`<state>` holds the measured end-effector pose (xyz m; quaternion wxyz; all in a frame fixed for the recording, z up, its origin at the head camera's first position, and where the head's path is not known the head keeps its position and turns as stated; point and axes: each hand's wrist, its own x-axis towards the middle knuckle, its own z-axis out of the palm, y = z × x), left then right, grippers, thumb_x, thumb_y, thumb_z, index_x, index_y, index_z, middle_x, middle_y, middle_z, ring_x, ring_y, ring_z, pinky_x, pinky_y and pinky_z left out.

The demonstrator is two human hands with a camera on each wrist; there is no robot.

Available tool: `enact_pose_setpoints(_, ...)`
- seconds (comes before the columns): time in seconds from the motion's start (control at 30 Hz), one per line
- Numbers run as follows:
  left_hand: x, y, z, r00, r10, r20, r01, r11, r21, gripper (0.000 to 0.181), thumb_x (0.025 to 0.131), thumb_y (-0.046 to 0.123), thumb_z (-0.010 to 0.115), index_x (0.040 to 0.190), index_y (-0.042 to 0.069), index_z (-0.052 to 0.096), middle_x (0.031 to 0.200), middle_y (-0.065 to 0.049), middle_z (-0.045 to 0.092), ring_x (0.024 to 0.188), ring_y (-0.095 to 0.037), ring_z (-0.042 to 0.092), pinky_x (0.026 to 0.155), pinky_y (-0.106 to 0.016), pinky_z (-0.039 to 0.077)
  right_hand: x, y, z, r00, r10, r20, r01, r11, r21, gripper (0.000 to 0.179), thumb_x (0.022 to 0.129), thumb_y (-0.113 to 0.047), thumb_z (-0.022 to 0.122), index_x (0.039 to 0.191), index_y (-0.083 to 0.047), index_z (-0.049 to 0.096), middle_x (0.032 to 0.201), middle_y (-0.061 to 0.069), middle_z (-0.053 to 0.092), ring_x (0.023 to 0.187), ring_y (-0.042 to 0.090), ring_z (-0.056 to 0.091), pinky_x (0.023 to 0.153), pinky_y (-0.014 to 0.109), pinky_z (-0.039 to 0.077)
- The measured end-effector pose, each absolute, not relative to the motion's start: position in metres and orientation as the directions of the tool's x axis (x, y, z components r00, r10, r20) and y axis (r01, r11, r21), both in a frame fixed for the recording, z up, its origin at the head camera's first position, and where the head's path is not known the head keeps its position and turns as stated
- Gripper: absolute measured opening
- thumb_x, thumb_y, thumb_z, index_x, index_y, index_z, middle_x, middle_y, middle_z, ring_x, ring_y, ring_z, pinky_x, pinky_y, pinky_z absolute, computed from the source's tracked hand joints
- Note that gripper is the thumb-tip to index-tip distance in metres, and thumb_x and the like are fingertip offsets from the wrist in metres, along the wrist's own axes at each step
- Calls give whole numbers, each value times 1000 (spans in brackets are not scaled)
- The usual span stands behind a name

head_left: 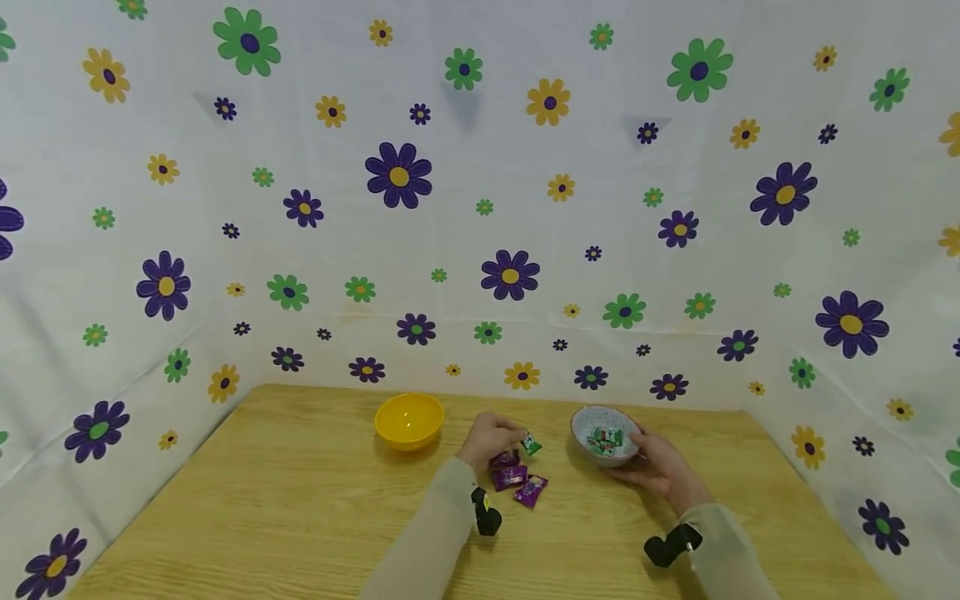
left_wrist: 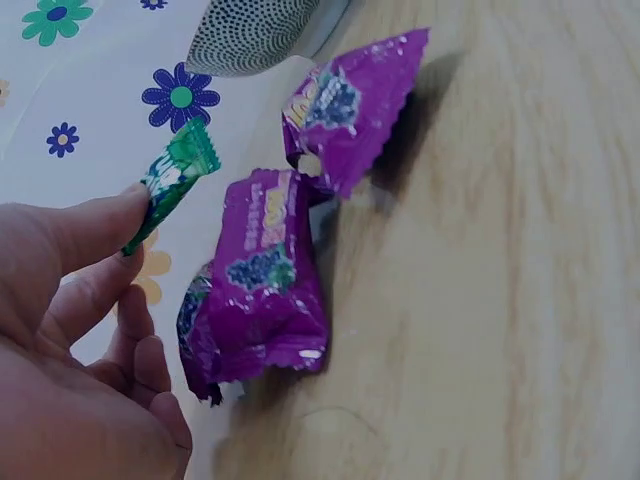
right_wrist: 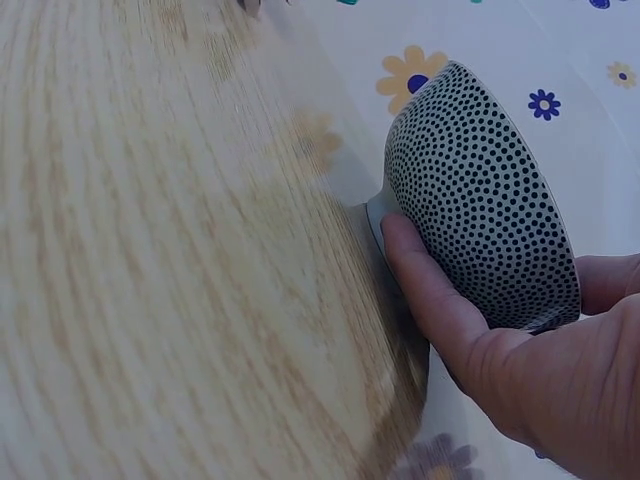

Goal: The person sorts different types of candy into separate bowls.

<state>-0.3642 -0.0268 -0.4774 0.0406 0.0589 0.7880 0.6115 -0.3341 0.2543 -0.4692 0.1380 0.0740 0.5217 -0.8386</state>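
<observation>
Between thumb and fingertip, my left hand [head_left: 489, 439] pinches a green-wrapped candy [left_wrist: 178, 178], held above several purple candies with grapes printed on the wrappers. One purple candy [head_left: 529, 490] lies apart at the near right; another purple candy [left_wrist: 268, 265] is beside my left fingers in the left wrist view. To the right, my right hand [head_left: 660, 471] grips a dotted bowl [right_wrist: 470, 200], thumb at its rim and a finger under its side near the foot. The bowl leans toward me in the head view, showing several green candies [head_left: 606, 440] inside.
A yellow bowl [head_left: 408, 422] stands on the wooden table [head_left: 315, 500] to the left of my left hand. Behind the table and along both sides hangs a white cloth [head_left: 465, 233] with printed flowers.
</observation>
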Motion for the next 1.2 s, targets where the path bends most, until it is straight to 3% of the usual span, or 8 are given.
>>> enact_pose_setpoints(0.33, -360, -18, -473, -989, 123, 78, 102, 202, 974, 11, 82, 14, 67, 82, 3, 66, 83, -5, 61, 79, -28, 54, 59, -30, 43, -334, 251, -471, -951, -157, -265, 307, -396, -866, 51, 100, -13, 23, 146, -12, 3, 144, 26, 6, 128, 44, 19, 86, 58, 39)
enact_pose_setpoints(0.53, -358, -7, -474, -984, 132, 124, 151, 223, 963, 10, 81, 15, 68, 81, 6, 67, 84, -4, 58, 72, -18, 50, 56, -28, 42, -332, 252, -475, -951, -144, -272, 308, -402, -862, 51, 100, -13, 25, 146, -12, 4, 143, 26, 8, 128, 44, 20, 85, 57, 40)
enact_pose_setpoints(1.2, -355, 35, -465, -939, 293, 177, 234, 170, 957, 11, 84, 18, 64, 85, 7, 67, 84, 0, 57, 79, -15, 49, 66, -28, 39, -335, 253, -472, -958, -162, -237, 284, -405, -869, 50, 100, -13, 23, 146, -13, 4, 143, 26, 9, 126, 44, 23, 85, 57, 40)
